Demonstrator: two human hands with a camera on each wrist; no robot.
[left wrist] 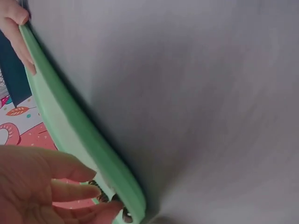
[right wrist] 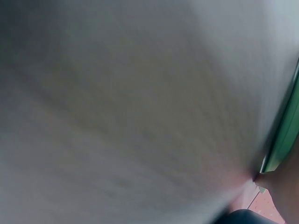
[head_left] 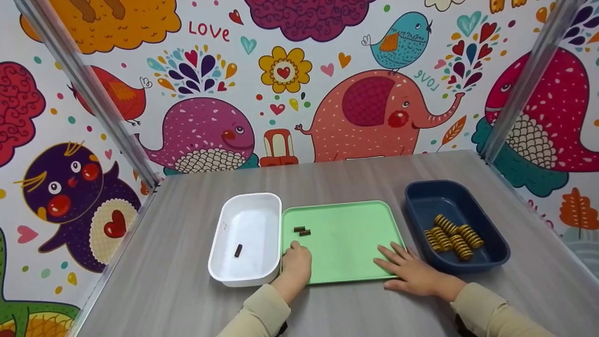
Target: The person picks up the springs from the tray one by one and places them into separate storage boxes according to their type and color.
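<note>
While right hand (head_left: pixel 414 276) lies spread on tray (head_left: pixel 346 238), left hand (head_left: pixel 298 264) curls, grip unclear. Likely picking brown pieces (head_left: pixel 304 232); next needs pinch.

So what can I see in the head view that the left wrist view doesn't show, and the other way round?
Only the head view shows the white bin with one dark cylinder in it, and the black-and-yellow coils in the blue bin.

Only the left wrist view shows the left hand low from the side, with a gap between two digits, and a broad stretch of the green tray's outer wall.

Both show the right hand at the tray, the table, small dark pieces near the left hand, and the patterned wall.
</note>
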